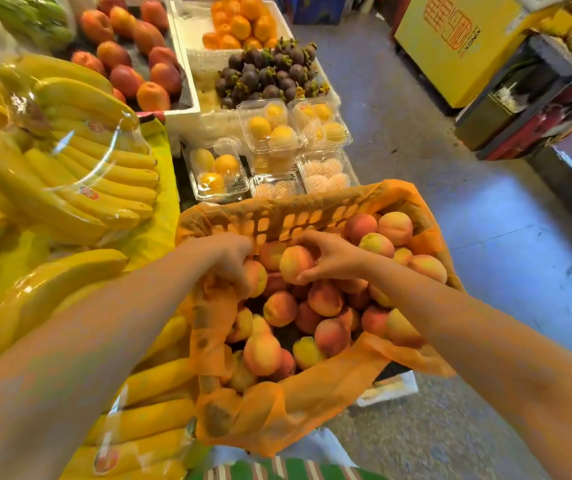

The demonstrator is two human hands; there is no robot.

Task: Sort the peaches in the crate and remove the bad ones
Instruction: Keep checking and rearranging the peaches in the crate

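Observation:
An orange slatted crate [298, 216], lined with a stained orange plastic bag, holds several pink-yellow peaches [326, 299]. My right hand [333, 258] grips one peach [295, 263] just above the pile near the crate's far wall. My left hand [232, 258] reaches in at the far left corner, its fingers curled round another peach [257, 277] lying against the liner. More peaches are heaped in the far right corner [395, 226].
Bagged bananas [80, 174] cover the yellow stand on the left. Clear boxes of yellow fruit [270, 133], mangosteens [267, 74], oranges and mangoes lie beyond the crate. Concrete floor [485, 254] stretches to the right, with a yellow box [457, 43] and durians farther back.

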